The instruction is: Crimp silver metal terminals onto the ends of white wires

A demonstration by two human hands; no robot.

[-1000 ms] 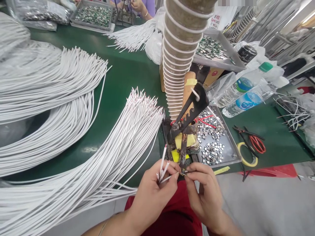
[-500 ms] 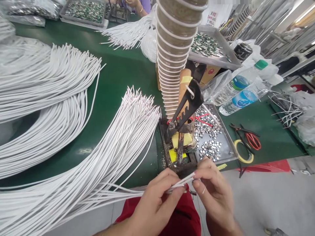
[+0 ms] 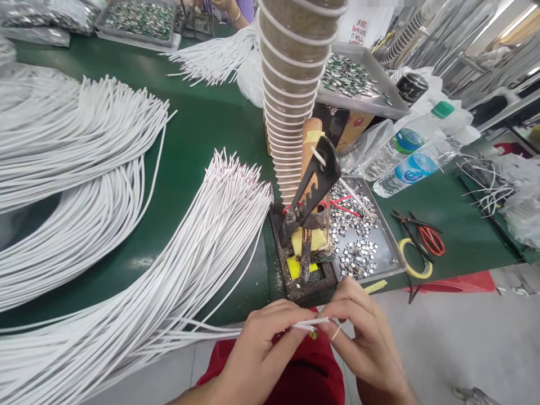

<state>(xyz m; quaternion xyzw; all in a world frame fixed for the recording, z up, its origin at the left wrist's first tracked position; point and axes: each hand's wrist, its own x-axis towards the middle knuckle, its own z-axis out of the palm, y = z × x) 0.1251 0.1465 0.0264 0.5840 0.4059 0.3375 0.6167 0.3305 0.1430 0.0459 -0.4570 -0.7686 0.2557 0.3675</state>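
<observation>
My left hand is closed around a few white cables, whose cut ends poke out past the thumb and fingertips. Those cables run back to the left into a large bundle of white cables lying on the green table. Just right of the cut ends, my right hand is closed in a pinch, its fingertips almost meeting the left hand's cables. A short, thin white cable end sticks out between its thumb and finger; the rest of it is hidden.
Ahead stands a soldering iron holder under a ribbed hose. Beside it lies a metal tray of small metal connectors. Bottles, pliers and a tape roll are to the right. More cables lie left; a co-worker's arm shows behind.
Both hands have moved slightly lower. The cable ends between them now reach out less far from the left hand, and the view has shifted a little.
</observation>
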